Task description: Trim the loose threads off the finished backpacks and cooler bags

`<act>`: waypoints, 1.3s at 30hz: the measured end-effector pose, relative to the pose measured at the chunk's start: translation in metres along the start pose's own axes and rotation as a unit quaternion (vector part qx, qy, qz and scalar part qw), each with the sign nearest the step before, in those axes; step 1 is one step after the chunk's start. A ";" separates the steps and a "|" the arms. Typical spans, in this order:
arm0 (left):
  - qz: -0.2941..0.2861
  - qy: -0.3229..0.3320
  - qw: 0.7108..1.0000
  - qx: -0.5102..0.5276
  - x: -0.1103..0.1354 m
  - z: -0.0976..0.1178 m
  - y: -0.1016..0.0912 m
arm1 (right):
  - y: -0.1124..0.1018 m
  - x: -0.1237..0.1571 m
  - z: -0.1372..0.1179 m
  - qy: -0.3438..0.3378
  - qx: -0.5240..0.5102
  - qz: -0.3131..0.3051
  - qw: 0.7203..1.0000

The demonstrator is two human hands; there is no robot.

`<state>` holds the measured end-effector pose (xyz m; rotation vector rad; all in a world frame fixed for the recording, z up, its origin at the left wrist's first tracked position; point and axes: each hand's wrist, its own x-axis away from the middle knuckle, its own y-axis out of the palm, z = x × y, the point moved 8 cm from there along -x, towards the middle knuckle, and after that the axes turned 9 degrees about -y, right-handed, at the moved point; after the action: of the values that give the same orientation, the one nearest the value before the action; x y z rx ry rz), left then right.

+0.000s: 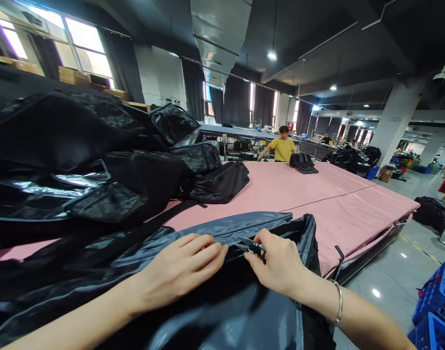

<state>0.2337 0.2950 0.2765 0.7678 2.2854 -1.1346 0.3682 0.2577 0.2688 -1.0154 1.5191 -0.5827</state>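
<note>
A large black bag with a grey-blue lining lies opened in front of me, its edge running across the view. My left hand is closed, fingers pinching the bag's seamed edge near the middle. Just right of it, my right hand grips small thread snips between thumb and fingers. The blades point left toward the seam, close to my left fingertips. Whether they touch any thread is too small to tell. A silver bracelet circles my right wrist.
Black bags are heaped at the left on the pink-covered table. A small black bag lies at the table's far side, near a person in a yellow shirt. Blue crates stand on the floor at right.
</note>
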 end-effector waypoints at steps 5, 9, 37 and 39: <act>0.002 0.018 1.000 -0.018 -0.003 0.008 -0.003 | 0.004 0.000 -0.003 -0.005 0.037 -0.013 0.999; 0.008 0.019 0.999 -0.029 -0.009 0.011 -0.009 | 0.003 0.003 0.004 0.014 0.063 0.009 0.998; -0.052 -0.248 0.963 0.093 -0.039 -0.014 0.015 | -0.006 0.021 -0.002 -0.006 0.121 0.039 0.992; -0.097 -0.330 0.925 0.161 -0.032 -0.031 0.021 | -0.007 0.019 0.005 0.015 0.069 0.036 0.997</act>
<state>0.2657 0.3226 0.3021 0.2008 1.6479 -1.5923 0.3757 0.2385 0.2635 -0.8458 1.5134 -0.6458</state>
